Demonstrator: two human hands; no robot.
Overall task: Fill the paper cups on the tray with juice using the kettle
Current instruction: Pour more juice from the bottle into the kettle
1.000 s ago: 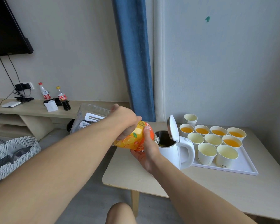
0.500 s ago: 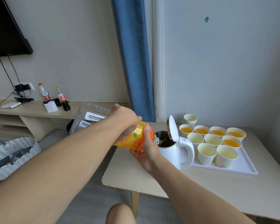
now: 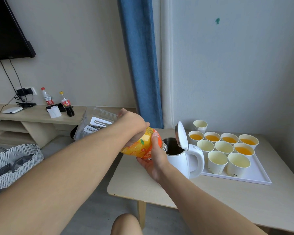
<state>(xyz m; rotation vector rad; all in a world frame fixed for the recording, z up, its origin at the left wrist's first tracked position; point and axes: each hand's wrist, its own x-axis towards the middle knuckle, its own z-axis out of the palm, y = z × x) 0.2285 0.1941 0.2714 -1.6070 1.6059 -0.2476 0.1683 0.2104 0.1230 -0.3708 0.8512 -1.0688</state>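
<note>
The light wooden table [image 3: 227, 197] carries everything, with the white tray [image 3: 255, 176] on its right part and the white electric kettle [image 3: 182, 158] standing just left of the tray, touching or nearly touching its near-left corner. The kettle's lid [image 3: 181, 135] is flipped upright, the dark mouth open toward the left, the handle facing the tray. On the tray stand nine paper cups [image 3: 217, 161]: the four in the back row and the right-hand one of the middle row hold orange juice, the other four look empty; a short stack of spare cups [image 3: 200, 125] sits behind, though whether on the tray cannot be told. The orange juice bottle [image 3: 141, 146] lies nearly on its side, long axis running left to right, neck down over the kettle's left rim, so the juice can run straight into the opening. The left hand [image 3: 134, 126] is clamped over the bottle's raised base from above; the right hand [image 3: 154, 160] cups it from below near the neck, fingers wrapped round, and is the hand nearer the kettle and cups. Against the earlier frames almost nothing differs: bottle, hands and kettle keep the same pose, so the pour seems to continue steadily, and the cups' levels are unchanged.
</note>
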